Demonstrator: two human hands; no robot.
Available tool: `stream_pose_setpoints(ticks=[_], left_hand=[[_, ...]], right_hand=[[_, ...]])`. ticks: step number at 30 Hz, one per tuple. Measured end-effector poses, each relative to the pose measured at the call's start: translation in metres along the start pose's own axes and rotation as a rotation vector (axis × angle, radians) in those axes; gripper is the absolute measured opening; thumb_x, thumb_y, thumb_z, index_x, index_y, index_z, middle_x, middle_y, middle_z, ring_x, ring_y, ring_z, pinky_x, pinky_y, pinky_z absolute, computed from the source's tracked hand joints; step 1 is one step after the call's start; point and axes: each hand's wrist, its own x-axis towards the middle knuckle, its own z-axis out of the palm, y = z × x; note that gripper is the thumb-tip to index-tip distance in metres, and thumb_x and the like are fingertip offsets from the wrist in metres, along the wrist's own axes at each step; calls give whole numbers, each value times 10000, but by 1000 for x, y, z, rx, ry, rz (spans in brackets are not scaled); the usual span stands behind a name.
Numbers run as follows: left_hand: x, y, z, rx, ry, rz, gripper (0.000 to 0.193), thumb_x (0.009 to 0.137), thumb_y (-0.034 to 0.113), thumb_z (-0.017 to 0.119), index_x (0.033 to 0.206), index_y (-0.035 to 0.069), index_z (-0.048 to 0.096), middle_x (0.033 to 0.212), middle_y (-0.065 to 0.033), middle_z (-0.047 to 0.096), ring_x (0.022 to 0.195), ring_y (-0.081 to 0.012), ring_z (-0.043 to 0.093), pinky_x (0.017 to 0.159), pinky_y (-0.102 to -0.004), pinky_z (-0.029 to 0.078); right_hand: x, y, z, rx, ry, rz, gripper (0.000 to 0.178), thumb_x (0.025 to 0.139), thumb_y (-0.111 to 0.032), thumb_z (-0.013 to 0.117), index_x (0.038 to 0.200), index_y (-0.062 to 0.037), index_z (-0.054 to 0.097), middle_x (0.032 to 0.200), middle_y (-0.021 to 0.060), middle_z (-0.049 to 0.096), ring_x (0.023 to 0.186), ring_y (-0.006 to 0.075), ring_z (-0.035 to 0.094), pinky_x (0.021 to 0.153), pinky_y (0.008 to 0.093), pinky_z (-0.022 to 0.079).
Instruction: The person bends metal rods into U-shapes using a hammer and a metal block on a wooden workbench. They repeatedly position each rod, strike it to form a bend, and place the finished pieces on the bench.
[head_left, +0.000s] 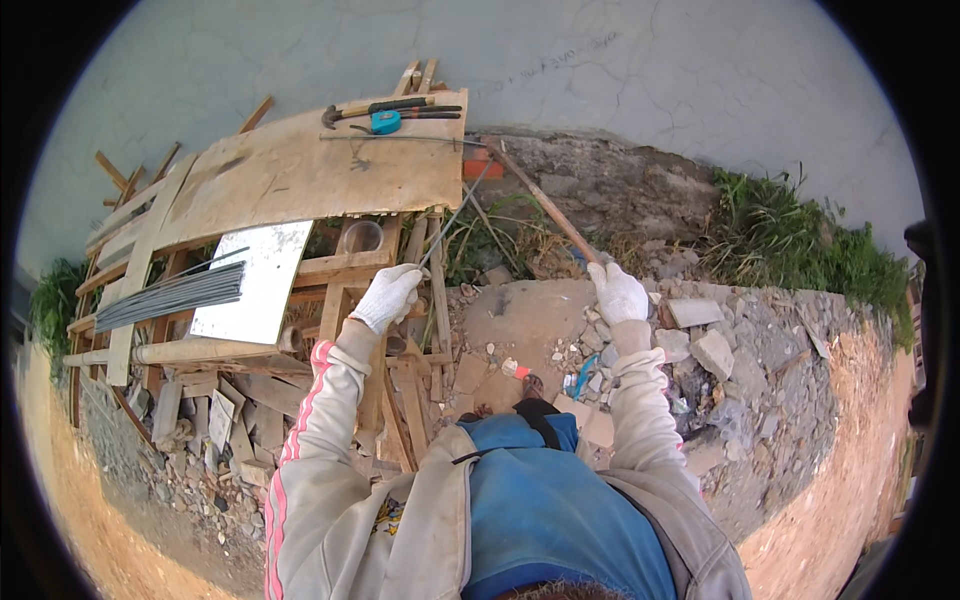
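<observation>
My left hand point(388, 298), in a white glove, is closed around the near end of a thin metal rod point(457, 215). The rod slants up and right past the corner of a plywood board point(300, 185). In a matching glove, my right hand point(620, 292) grips the lower end of a long brownish bar point(545, 203), wood or rusty metal. Its far end meets the rod near the board's right edge. Another thin rod length point(400, 138) runs across the board toward that spot; whether the two are one bent piece I cannot tell.
On the board lie a hammer point(350, 112), a blue tape measure point(385, 122) and dark-handled pincers point(430, 114). Several dark rods point(180, 298) rest on a white panel point(265, 270) over the wooden frame point(345, 265). Rubble point(715, 355) and grass point(790, 230) lie right; a grey wall point(650, 70) stands behind.
</observation>
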Motion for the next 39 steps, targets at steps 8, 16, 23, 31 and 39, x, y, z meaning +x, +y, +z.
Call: stream_pose_setpoints(ticks=[8, 16, 23, 31, 39], left_hand=[[-6, 14, -4, -9, 12, -41, 298, 1124, 281, 579, 1265, 50, 703, 725, 38, 550, 500, -72, 440, 438, -265, 365], [18, 1, 84, 230, 149, 178, 354, 1104, 337, 609, 984, 4, 639, 756, -186, 636, 664, -357, 658, 652, -446, 531], [-39, 65, 142, 397, 441, 453, 236, 1086, 273, 664, 1047, 40, 670, 833, -279, 679, 829, -502, 701, 687, -536, 539], [-178, 139, 45, 389, 739, 375, 170, 1015, 108, 704, 1080, -45, 740, 694, -55, 656, 626, -95, 576, 620, -289, 493], [-258, 100, -18, -220, 535, 485, 347, 990, 267, 745, 945, -64, 650, 584, -3, 491, 445, -75, 397, 407, -251, 289]], right_hand=[[-7, 3, 6, 12, 15, 4, 514, 1076, -578, 594, 997, -73, 648, 837, 267, 745, 829, 490, 743, 736, 620, 562], [55, 53, -16, 120, -19, -49, 604, 994, -652, 683, 1001, -48, 710, 874, 259, 738, 880, 484, 723, 759, 565, 534], [72, 51, -6, 624, 29, -27, 353, 1027, -319, 762, 1072, 27, 710, 767, 80, 616, 737, 159, 522, 687, 373, 480], [90, -48, -17, 1514, 12, -51, 119, 1105, -164, 672, 1049, -68, 628, 683, -1, 555, 480, 94, 480, 462, 295, 420], [147, -128, -69, 1323, 81, -265, 210, 1095, -236, 712, 1113, -27, 706, 809, 11, 652, 664, 89, 574, 628, 288, 475]])
